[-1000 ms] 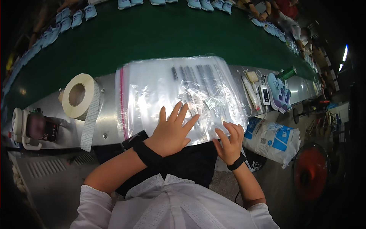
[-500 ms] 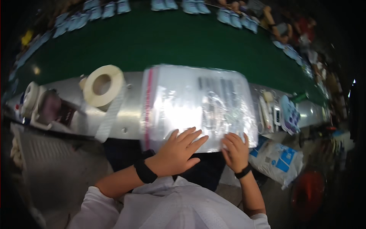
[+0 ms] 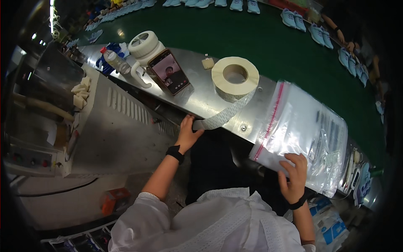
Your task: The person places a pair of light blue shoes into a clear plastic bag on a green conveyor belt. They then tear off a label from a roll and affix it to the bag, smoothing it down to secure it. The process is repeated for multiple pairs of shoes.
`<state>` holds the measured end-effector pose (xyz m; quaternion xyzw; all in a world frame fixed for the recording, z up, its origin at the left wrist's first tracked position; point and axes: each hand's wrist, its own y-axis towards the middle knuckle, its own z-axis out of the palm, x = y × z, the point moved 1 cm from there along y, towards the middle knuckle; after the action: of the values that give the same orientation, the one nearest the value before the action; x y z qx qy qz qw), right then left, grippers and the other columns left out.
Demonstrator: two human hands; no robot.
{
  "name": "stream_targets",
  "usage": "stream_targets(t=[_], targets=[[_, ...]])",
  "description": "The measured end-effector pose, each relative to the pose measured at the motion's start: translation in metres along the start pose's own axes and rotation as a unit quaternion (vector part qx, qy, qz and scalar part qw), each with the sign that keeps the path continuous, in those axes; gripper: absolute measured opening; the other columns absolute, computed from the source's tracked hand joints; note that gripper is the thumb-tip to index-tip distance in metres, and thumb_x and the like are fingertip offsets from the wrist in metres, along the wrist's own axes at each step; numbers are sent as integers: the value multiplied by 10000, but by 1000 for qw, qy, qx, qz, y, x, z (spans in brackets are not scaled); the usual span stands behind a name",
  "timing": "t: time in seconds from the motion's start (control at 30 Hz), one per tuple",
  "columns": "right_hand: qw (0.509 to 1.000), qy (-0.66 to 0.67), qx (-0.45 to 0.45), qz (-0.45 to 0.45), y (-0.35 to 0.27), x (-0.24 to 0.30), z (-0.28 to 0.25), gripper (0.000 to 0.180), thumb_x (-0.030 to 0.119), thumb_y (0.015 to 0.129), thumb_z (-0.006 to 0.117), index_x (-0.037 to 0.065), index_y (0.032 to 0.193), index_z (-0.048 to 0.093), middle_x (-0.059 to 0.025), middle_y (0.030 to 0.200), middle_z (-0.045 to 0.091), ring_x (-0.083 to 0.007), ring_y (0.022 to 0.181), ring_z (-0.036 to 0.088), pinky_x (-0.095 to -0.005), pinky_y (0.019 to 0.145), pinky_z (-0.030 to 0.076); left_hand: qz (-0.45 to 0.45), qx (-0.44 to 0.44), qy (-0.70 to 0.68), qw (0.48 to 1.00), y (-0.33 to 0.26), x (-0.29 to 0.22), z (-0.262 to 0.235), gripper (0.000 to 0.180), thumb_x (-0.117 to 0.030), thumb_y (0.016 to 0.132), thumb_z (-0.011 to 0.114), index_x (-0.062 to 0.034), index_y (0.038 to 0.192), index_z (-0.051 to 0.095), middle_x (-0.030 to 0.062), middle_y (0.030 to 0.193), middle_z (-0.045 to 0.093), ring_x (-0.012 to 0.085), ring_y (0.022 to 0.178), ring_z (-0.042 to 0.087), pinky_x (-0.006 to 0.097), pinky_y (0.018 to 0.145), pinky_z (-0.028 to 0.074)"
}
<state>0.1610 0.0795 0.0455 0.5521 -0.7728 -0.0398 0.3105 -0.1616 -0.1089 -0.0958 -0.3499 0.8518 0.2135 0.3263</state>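
1. Pinching the loose end of the label strip [image 3: 218,119] with the left hand [image 3: 187,135], at the near edge of the metal surface [image 3: 197,94].
2. Running from that strip up to the label roll [image 3: 235,77], just beyond the hand.
3. Pressing flat, fingers spread, with the right hand [image 3: 295,176] on the near corner of the clear plastic bag [image 3: 306,130].
4. Lying well apart to the left: phone [image 3: 168,71].
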Motion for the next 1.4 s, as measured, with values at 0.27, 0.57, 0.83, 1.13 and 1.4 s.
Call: stream_targets(t=[0.27,0.57,0.83,1.13,1.4], targets=[[946,272,154,86,17,30,54,131,111,786,651,30,884,625,-89,870,612,-255,788,586,-334,719,469,-33,365,-71,928,-48,-106,-34,232,-233,815,637,-8,853,596,148,740,631,249,656,626,347,589,472],[636,648,141,394,15,18,62,113,110,902,585,5,936,561,-8,829,596,-46,749,534,-200,687,444,-207,401,-495,742,-70,-164,10,290,-163,936,531,-33,1192,494,26,1031,591,77,892,574,235,739,492],[737,550,92,382,0,23,46,80,-11,855,585,8,928,559,-2,824,604,-39,743,534,-194,658,433,-173,414,-418,790,-73,-164,38,249,-171,939,524,-18,1135,533,-10,903,569,22,764,506,192,641,433],[816,465,55,340,-5,22,57,75,11,837,565,-10,909,564,-56,726,597,-84,614,526,-238,575,433,-87,240,-403,879,-67,-175,29,417,-64,877,581,-7,1246,397,84,1064,535,100,848,567,238,691,484],[901,362,37,234,12,22,49,60,28,817,580,8,874,579,-113,743,552,-250,603,540,-312,550,418,232,168,-88,954,-50,-208,6,271,-22,787,644,11,1050,592,138,1016,601,278,916,587,333,789,475]])
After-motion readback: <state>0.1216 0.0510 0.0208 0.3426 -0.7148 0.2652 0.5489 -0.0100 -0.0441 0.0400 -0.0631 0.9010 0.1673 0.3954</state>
